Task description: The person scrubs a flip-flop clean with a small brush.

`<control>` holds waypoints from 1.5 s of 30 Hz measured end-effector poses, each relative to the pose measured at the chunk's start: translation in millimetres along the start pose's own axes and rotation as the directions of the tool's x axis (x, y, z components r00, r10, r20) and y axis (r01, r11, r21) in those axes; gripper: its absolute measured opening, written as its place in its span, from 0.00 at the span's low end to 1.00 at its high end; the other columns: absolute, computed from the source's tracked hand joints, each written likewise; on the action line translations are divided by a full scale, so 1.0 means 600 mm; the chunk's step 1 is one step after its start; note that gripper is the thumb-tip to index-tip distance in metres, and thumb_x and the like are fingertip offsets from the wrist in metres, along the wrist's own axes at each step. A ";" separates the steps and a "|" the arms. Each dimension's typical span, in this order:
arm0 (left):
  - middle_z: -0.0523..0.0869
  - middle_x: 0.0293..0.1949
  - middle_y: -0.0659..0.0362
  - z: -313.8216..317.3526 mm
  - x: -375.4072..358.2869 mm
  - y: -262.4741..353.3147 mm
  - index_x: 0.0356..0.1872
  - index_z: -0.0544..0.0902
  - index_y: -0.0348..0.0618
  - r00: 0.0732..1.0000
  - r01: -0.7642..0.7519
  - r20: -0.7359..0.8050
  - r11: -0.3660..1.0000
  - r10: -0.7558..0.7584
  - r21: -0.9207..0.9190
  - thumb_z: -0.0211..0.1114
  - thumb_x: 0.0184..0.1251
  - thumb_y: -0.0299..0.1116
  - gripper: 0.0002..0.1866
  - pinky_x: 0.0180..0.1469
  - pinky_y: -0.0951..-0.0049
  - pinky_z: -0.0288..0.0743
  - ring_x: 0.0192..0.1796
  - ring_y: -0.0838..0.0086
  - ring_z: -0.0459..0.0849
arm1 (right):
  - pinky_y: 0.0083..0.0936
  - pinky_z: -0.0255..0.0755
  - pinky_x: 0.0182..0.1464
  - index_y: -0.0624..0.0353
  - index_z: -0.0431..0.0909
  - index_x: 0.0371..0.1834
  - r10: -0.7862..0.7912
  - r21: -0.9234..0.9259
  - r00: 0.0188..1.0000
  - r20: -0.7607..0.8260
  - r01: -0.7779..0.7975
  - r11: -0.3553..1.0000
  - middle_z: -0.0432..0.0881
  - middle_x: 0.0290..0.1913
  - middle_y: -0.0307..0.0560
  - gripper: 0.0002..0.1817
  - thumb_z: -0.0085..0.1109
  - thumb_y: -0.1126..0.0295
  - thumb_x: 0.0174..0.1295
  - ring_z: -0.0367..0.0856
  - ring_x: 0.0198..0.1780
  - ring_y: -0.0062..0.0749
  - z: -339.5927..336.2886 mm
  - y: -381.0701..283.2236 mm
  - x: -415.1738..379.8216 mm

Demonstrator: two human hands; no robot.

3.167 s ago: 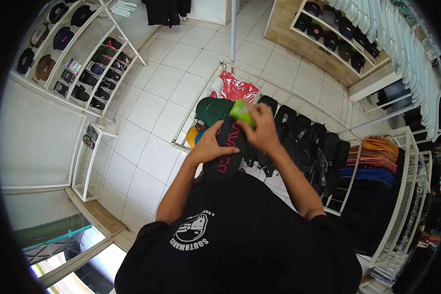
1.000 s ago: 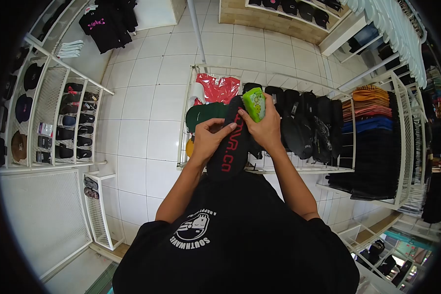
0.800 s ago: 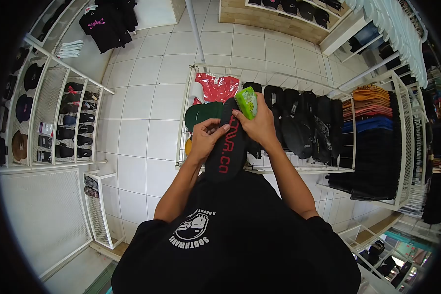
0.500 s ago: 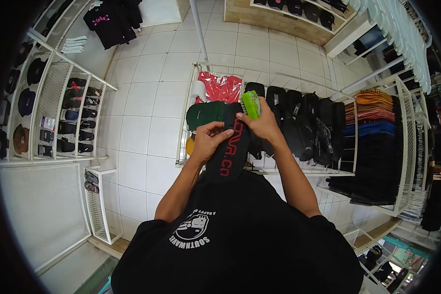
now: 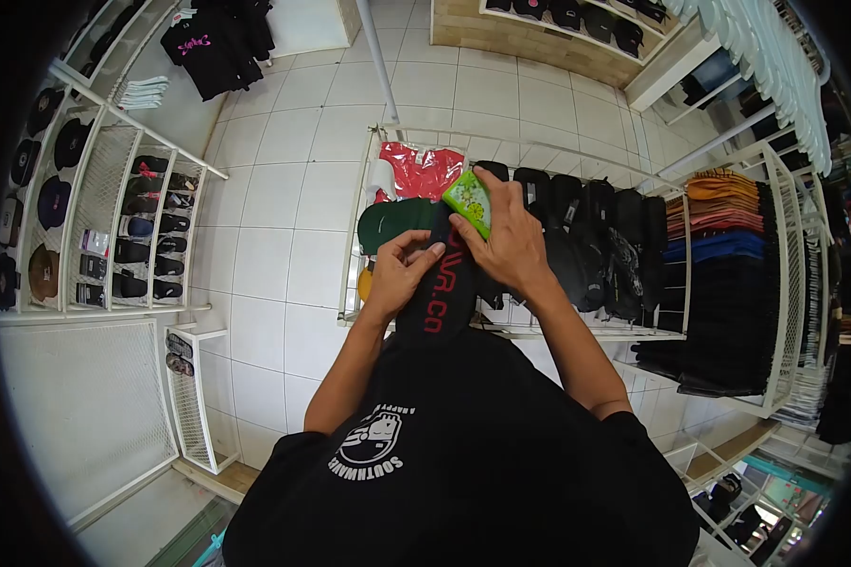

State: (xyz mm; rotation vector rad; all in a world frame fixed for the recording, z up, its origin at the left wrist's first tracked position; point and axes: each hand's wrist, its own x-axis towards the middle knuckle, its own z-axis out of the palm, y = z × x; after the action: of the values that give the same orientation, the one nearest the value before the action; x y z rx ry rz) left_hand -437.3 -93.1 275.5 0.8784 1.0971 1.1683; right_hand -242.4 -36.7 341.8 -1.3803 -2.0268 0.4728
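Note:
A long black item with a rounded end and red lettering (image 5: 434,304) is held upright before my chest; its exact kind does not show. My left hand (image 5: 402,274) grips its left edge, thumb lying across the dark surface. In my right hand (image 5: 509,231) is a green brush (image 5: 469,200) with a patterned back, its lower end right against the upper part of the black item. The bristles are turned out of sight. Just behind my left fingers lies a dark green cap (image 5: 388,221).
A white wire display table (image 5: 355,274) stands ahead, bearing a red packaged garment (image 5: 421,168) and rows of black bags (image 5: 577,265). To the right is a rack of folded clothes (image 5: 723,217). Shelves of caps and sandals (image 5: 147,227) line the left side, beyond the tiled floor (image 5: 288,189).
My right hand has turned the brush, so its patterned back now faces me instead of its bristly side. The black item has shifted slightly; my left hand keeps its grip.

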 end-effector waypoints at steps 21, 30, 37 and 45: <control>0.91 0.42 0.61 -0.025 0.008 -0.023 0.53 0.87 0.35 0.984 -0.046 -0.178 0.991 0.023 -0.128 0.73 0.75 0.31 0.12 0.47 0.81 0.81 0.41 0.82 0.87 | 0.42 0.80 0.55 0.43 0.76 0.77 -0.046 -0.004 0.997 -0.066 0.046 0.999 0.80 0.54 0.56 0.39 0.77 0.55 0.59 0.82 0.54 0.52 0.045 0.001 -0.040; 0.91 0.37 0.55 -0.047 0.046 -0.005 0.43 0.80 0.37 0.929 -0.112 -0.370 0.962 0.012 -0.250 0.70 0.78 0.33 0.10 0.38 0.79 0.80 0.36 0.80 0.87 | 0.41 0.81 0.55 0.45 0.78 0.75 0.006 -0.018 1.000 -0.001 -0.006 1.000 0.80 0.52 0.54 0.36 0.76 0.57 0.60 0.83 0.53 0.50 0.058 -0.006 -0.053; 0.89 0.31 0.60 -0.056 0.036 -0.034 0.43 0.81 0.38 0.921 -0.156 -0.379 0.976 0.087 -0.153 0.72 0.76 0.31 0.09 0.33 0.82 0.71 0.31 0.86 0.81 | 0.42 0.80 0.53 0.45 0.78 0.75 -0.163 0.034 0.955 0.248 0.160 0.987 0.79 0.51 0.54 0.38 0.77 0.56 0.59 0.83 0.52 0.51 0.052 -0.033 -0.075; 0.90 0.33 0.60 -0.092 0.021 -0.089 0.43 0.81 0.39 0.906 -0.113 -0.422 0.974 0.019 -0.197 0.72 0.76 0.29 0.07 0.35 0.83 0.73 0.34 0.85 0.83 | 0.41 0.79 0.55 0.45 0.78 0.75 -0.289 0.104 0.876 0.387 0.270 0.957 0.79 0.53 0.53 0.37 0.77 0.55 0.60 0.82 0.55 0.51 0.087 -0.046 -0.112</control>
State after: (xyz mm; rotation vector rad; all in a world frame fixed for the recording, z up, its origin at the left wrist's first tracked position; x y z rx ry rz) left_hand -476.5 -91.9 207.9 0.5058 1.2574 1.5497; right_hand -279.9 -106.1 300.4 -0.9918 -2.4791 0.7113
